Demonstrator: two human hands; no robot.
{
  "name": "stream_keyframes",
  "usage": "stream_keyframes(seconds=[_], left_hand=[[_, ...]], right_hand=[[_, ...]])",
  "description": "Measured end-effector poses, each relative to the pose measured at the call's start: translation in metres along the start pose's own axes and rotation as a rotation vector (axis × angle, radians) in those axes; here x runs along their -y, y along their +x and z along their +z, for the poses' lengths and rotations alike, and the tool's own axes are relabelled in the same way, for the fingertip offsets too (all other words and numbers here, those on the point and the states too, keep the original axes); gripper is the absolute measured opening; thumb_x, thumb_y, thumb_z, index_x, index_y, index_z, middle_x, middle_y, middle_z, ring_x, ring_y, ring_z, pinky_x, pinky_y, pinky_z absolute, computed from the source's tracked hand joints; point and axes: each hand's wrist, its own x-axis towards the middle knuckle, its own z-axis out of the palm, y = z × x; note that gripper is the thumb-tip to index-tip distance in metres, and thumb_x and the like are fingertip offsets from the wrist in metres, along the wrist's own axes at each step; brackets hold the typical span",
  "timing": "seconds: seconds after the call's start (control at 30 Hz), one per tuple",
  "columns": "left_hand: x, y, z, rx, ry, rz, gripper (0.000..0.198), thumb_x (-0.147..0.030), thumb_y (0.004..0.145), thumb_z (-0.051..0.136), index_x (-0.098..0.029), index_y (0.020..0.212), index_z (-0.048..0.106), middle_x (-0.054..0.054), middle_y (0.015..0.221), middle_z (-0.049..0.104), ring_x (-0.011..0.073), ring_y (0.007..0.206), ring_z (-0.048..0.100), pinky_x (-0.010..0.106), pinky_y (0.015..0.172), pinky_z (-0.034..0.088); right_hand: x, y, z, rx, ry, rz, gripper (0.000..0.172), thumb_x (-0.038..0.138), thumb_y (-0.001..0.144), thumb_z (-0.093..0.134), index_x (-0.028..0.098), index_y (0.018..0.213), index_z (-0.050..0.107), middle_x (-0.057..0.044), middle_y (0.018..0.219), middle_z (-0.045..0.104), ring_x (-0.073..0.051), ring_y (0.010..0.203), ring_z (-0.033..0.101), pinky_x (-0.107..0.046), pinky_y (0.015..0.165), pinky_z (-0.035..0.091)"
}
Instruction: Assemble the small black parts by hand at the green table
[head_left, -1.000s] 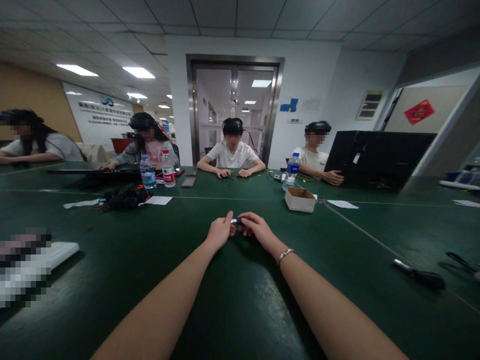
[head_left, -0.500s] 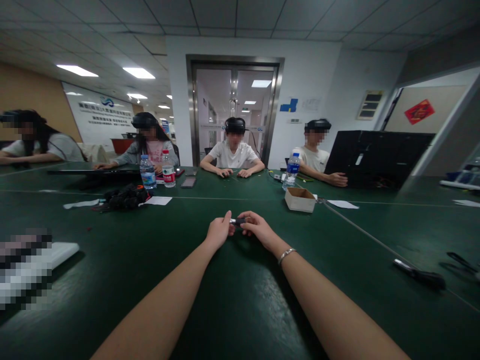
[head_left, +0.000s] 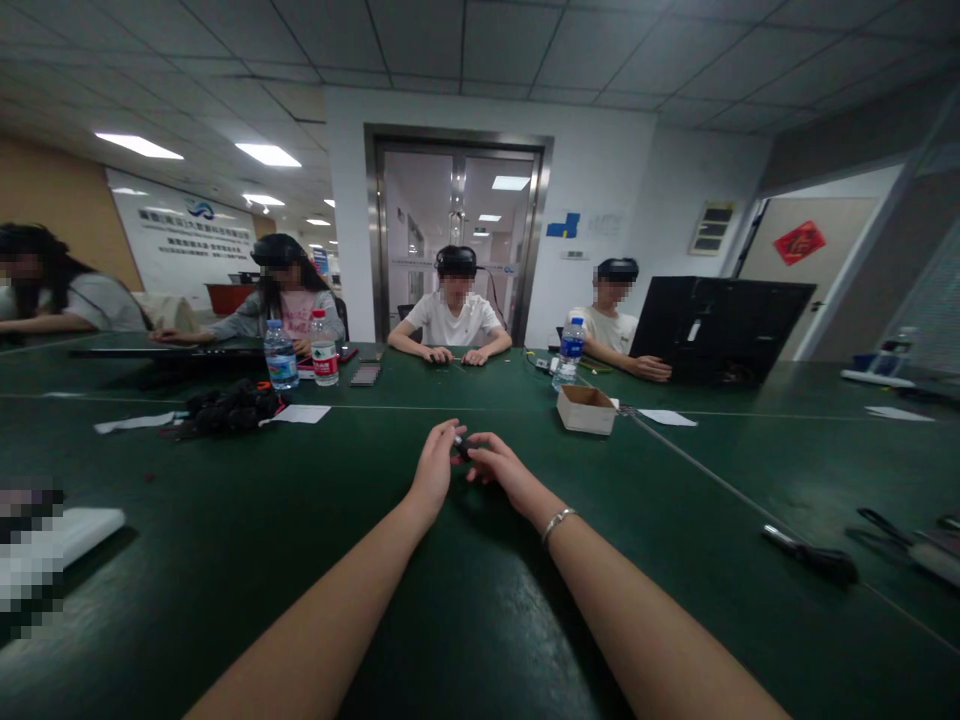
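A small black-and-silver cylinder (head_left: 462, 449) sits between my two hands, low over the green table; its exact kind is too small to make out. My left hand (head_left: 435, 468) is closed on the silver end, thumb uppermost. From the other side, the curled fingers of my right hand (head_left: 507, 473) pinch its black end. Fingers cover part of the cylinder, and it looks tilted. My right wrist wears a silver bracelet (head_left: 557, 524).
Ahead stands an open white box (head_left: 586, 412), with a blue-capped water bottle (head_left: 570, 355) behind it. Black cables (head_left: 232, 407) lie to the left near two bottles. A black-handled object (head_left: 814, 555) lies right. Several people sit across the table, one behind a black monitor (head_left: 712, 330).
The cylinder has turned from lying level between the hands to a tilted, shorter-looking pose. My left fingers have straightened a little. The whole view has shifted slightly.
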Motion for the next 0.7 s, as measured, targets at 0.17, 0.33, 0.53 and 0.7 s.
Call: stream_keyframes(seconds=[0.17,0.33,0.53,0.7], left_hand=[[0.002,-0.006,0.007,-0.017,-0.177,-0.002,0.032,-0.039,0.090,0.032,-0.019,0.108,0.050,0.009,0.101,0.064,0.0159,0.089,0.062,0.026,0.072,0.050],[0.001,-0.005,0.005,-0.077,0.003,0.022,0.028,-0.042,0.089,0.032,-0.021,0.081,0.048,0.001,0.070,0.056,0.0131,0.064,0.056,0.023,0.058,0.045],[-0.013,0.012,-0.023,-0.014,0.262,-0.111,0.040,-0.048,0.087,0.024,-0.020,0.071,0.047,-0.002,0.055,0.044,0.0131,0.050,0.046,0.022,0.047,0.035],[-0.044,0.015,-0.098,0.000,0.836,-0.084,0.033,-0.045,0.084,0.034,-0.021,0.076,0.054,0.003,0.068,0.057,0.0186,0.063,0.055,0.027,0.055,0.038]], right_hand=[[0.001,-0.001,0.012,0.004,0.005,-0.012,0.043,0.029,0.079,0.055,0.024,0.118,0.038,0.004,0.074,0.063,-0.010,0.053,0.060,-0.022,0.050,0.034],[0.001,-0.005,0.014,0.102,-0.002,-0.015,0.070,0.029,0.077,0.061,0.023,0.134,0.021,0.004,0.075,0.064,-0.010,0.055,0.060,-0.024,0.059,0.043],[0.012,-0.001,0.001,0.012,-0.118,0.031,0.078,0.038,0.080,0.057,0.026,0.138,0.008,0.000,0.081,0.065,-0.012,0.055,0.061,-0.023,0.052,0.043],[0.052,-0.027,-0.067,-0.180,-0.636,-0.095,0.071,0.038,0.081,0.054,0.026,0.141,0.018,-0.006,0.091,0.065,-0.019,0.072,0.062,-0.031,0.065,0.048]])
